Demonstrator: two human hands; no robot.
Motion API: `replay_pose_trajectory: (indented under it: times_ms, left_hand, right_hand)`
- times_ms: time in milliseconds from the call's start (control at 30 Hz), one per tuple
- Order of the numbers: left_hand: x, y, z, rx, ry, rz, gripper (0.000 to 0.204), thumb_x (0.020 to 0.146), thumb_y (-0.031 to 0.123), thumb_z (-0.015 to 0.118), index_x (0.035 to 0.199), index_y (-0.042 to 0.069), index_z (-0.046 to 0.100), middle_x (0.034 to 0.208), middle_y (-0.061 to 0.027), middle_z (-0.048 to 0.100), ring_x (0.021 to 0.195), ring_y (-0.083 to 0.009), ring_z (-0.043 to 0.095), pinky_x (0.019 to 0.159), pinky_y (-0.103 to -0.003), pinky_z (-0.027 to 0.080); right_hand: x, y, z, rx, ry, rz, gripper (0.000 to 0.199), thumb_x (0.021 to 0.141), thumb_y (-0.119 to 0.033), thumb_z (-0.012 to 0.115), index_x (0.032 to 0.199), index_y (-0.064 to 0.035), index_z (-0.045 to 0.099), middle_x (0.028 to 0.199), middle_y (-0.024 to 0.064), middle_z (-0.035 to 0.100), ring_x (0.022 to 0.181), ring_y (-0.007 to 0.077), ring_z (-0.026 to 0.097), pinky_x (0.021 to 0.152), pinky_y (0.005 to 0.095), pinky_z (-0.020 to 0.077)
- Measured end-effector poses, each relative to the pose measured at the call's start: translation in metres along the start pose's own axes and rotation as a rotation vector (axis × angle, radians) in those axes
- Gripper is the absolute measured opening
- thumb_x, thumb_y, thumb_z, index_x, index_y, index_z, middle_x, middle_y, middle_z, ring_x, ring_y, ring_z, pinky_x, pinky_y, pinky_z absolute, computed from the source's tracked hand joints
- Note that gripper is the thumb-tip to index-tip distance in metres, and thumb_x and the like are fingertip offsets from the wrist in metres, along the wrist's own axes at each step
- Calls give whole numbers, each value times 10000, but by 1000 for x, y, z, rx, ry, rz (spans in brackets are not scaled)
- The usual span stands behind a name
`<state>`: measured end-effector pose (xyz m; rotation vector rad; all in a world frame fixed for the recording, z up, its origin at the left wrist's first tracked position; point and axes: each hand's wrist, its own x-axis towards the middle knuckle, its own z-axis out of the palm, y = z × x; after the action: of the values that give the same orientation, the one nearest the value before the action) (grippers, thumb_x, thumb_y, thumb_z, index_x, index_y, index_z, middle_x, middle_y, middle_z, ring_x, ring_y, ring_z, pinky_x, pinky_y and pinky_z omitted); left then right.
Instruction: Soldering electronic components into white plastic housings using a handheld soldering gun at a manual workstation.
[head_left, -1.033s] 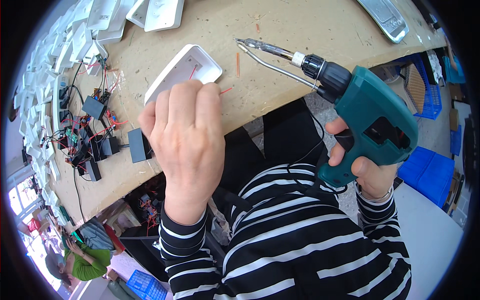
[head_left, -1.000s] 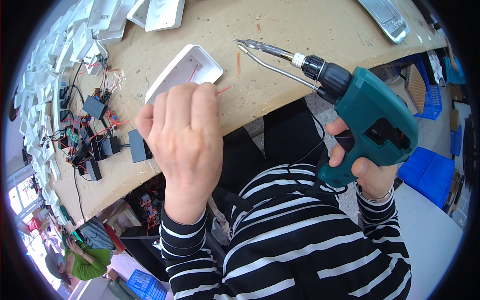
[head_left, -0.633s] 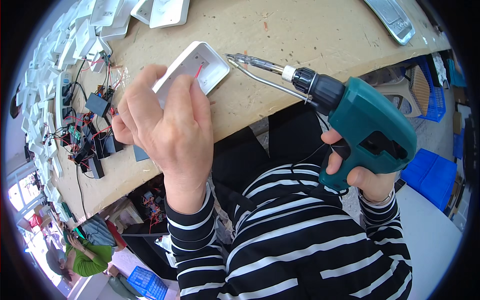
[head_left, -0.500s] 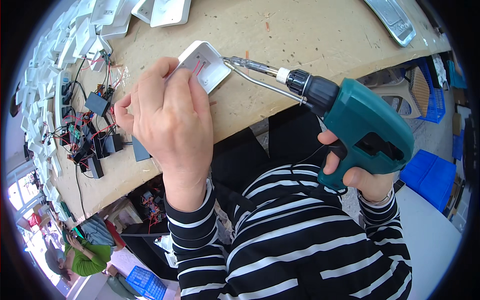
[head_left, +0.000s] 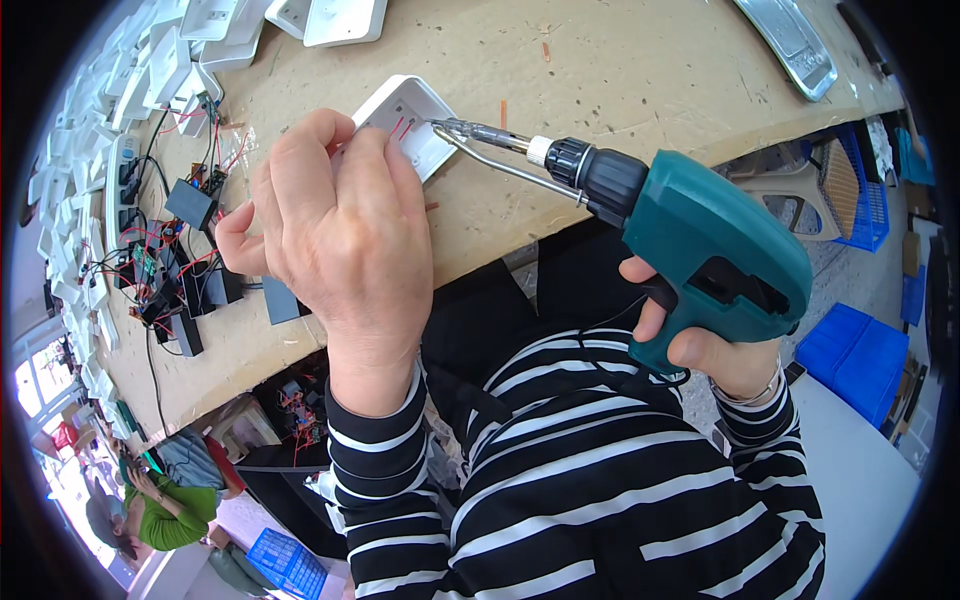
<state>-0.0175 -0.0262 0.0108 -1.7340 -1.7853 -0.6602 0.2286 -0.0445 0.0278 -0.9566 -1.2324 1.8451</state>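
Note:
My left hand (head_left: 340, 220) is closed on a white plastic casing (head_left: 428, 98), which stands tilted over the table with its hollow side showing. Two short red wires (head_left: 401, 126) stick up inside the casing, close to my fingertips. In my right hand (head_left: 725, 362) is a green pistol-shaped soldering gun (head_left: 725, 235), my fingers wrapped round its handle. Its tip and the thin metal feed tube (head_left: 510, 168) beside it reach into the casing, just right of the wires. Whether the tip touches anything cannot be made out. My left fingertips are partly hidden behind the hand.
Black boxes and circuit boards with tangled wires (head_left: 190, 260) lie left of my left hand. White casings (head_left: 150, 80) are heaped at the far left. A metal tray (head_left: 790, 45) rests at the far right. Blue crates (head_left: 855, 360) stand beyond the table edge; a person in green (head_left: 175, 515) is lower left.
The soldering gun has moved left, bringing its tip from the casing's right rim to inside it, near the red wires. My left hand and the casing have shifted only slightly.

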Motion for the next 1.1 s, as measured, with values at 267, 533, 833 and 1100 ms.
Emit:
replay_pose_trajectory:
  times_ms: [267, 533, 833, 1100]
  left_hand:
    - [-1, -5, 7, 4, 86, 43, 38, 709, 113, 652, 685, 120, 623, 885, 56, 576, 803, -117, 541, 898, -372, 211]
    - [0, -6, 8, -30, 75, 42, 20, 702, 107, 650, 704, 118, 634, 883, 51, 575, 795, -120, 555, 900, -372, 226]
    - [0, -6, 10, -31, 52, 27, 34, 688, 109, 645, 709, 130, 629, 886, 51, 552, 796, -126, 542, 892, -392, 236]
    - [1, -6, 10, -42, 43, 25, 37, 686, 109, 644, 697, 134, 619, 890, 54, 544, 796, -128, 539, 892, -395, 237]
  right_hand:
    - [7, 1, -3, -118, -42, -32, 797, 711, -137, 780, 1352, -8, 324, 1128, 245, 569, 801, 186, 656, 695, 269, 555]
    - [10, 4, -2, -125, -64, -79, 788, 715, -131, 776, 1352, -22, 325, 1134, 237, 569, 809, 177, 653, 717, 268, 547]
    - [12, 2, 3, -128, -28, -32, 786, 713, -136, 777, 1352, -23, 333, 1134, 231, 571, 802, 166, 648, 706, 266, 548]
    - [18, 4, 9, -104, 1, -148, 590, 717, -61, 766, 1230, 19, 485, 1041, 172, 624, 747, 124, 643, 685, 249, 549]
